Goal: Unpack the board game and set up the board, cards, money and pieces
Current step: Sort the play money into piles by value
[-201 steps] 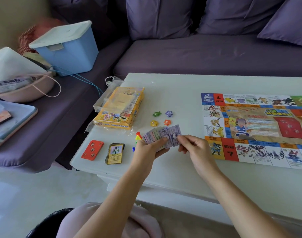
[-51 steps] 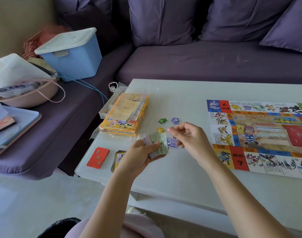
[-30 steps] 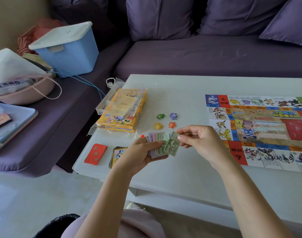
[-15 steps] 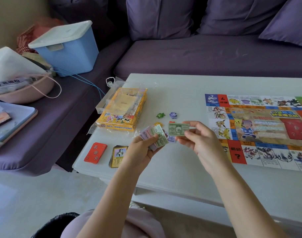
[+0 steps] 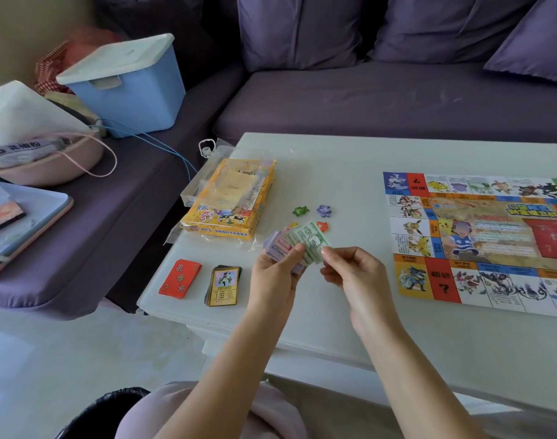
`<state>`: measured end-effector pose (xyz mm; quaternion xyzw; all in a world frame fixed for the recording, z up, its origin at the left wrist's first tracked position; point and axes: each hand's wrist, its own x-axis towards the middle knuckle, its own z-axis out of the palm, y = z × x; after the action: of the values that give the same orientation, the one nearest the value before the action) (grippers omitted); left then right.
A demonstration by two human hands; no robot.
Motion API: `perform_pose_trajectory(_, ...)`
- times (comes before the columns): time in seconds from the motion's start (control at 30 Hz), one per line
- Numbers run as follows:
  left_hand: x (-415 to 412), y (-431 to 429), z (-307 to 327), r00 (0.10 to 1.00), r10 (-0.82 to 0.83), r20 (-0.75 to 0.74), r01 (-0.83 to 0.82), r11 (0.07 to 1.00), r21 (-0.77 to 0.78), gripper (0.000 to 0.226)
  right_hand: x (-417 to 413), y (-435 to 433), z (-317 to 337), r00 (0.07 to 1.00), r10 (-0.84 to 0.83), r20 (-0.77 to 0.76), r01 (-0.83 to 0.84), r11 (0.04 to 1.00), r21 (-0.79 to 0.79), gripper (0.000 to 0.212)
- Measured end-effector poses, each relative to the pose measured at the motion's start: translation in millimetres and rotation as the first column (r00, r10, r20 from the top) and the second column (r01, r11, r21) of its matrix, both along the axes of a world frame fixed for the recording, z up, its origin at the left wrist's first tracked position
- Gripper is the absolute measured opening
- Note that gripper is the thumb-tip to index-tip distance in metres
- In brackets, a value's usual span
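Observation:
My left hand [image 5: 275, 274] grips a fanned stack of paper play money [image 5: 297, 242] above the white table [image 5: 334, 166]. My right hand [image 5: 354, 269] pinches the edge of the top green note in that stack. The colourful game board [image 5: 479, 239] lies unfolded on the table's right side. A red card deck [image 5: 179, 278] and a dark card deck [image 5: 223, 285] sit near the table's left front edge. Small star-shaped pieces, green [image 5: 300, 211], purple [image 5: 323, 210] and orange [image 5: 323, 226], lie behind the money. The yellow game box [image 5: 231, 201] rests at the left.
A clear plastic wrapper [image 5: 220, 182] lies on and around the box. A purple sofa [image 5: 365, 93] runs behind and left of the table, holding a blue lidded bin [image 5: 128, 83], a pink bag [image 5: 49, 160] and a tray [image 5: 23, 223].
Half a second ago my right hand held a single green note apart from the stack; now it has brought the note back onto the fanned stack in my left hand.

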<state>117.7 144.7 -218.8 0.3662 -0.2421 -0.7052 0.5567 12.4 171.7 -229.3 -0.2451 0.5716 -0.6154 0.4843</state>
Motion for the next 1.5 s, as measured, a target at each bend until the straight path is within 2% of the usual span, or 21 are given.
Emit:
perform_pose_trajectory(0.27,1.7,0.1,-1.6,0.998,-0.062,0.025,0.063,0.998,-0.027,0.019,1.0,2.6,-3.0,0.983,0.073,-0.170,-0.065,0.997,0.052,0.020)
perform_pose_trajectory(0.33,1.3,-0.9,-2.9,0.997,-0.072,0.031,0.073,0.997,-0.027,0.019,-0.5,4.6,-1.1,0.984,0.054,-0.168,-0.050,0.998,0.028,0.020)
perform_pose_trajectory(0.47,1.9,-2.9,-3.9,0.995,-0.094,0.038,0.095,0.995,-0.020,0.021,-4.7,7.0,2.0,0.987,0.049,-0.152,-0.056,0.998,-0.042,0.002)
perform_pose_trajectory(0.77,4.0,-2.8,-4.0,0.983,-0.157,0.099,0.157,0.988,0.010,0.018,-11.7,2.8,5.9,0.958,0.081,-0.275,-0.099,0.994,-0.053,0.016)
perform_pose_trajectory(0.93,5.7,-2.4,-0.8,0.979,-0.182,0.087,0.180,0.983,0.026,0.026,-16.4,1.8,9.2,0.965,0.078,-0.252,-0.094,0.994,-0.054,0.015)
perform_pose_trajectory(1.1,7.5,-4.1,1.5,0.983,-0.149,0.106,0.143,0.988,0.057,0.019,-23.2,-0.6,8.4,0.960,0.100,-0.262,-0.119,0.991,-0.056,0.004)
perform_pose_trajectory(1.2,10.2,-5.6,1.2,0.979,-0.119,0.166,0.112,0.992,0.052,0.019,-34.9,-1.5,13.2,0.886,0.118,-0.448,-0.161,0.985,-0.058,0.005)
perform_pose_trajectory(1.33,17.0,-9.8,0.5,0.966,-0.115,0.230,0.111,0.993,0.032,0.018,-54.6,-4.3,33.3,0.659,0.215,-0.720,-0.355,0.934,-0.046,0.022)
perform_pose_trajectory(1.4,19.6,-11.5,1.0,0.954,-0.152,0.260,0.147,0.988,0.038,0.019,-58.7,-7.2,43.0,0.554,0.290,-0.780,-0.461,0.887,0.002,0.022)
perform_pose_trajectory(1.5,18.3,-9.7,1.8,0.928,-0.233,0.292,0.235,0.972,0.030,0.019,-57.1,-13.3,51.4,0.509,0.356,-0.784,-0.510,0.858,0.059,0.016)
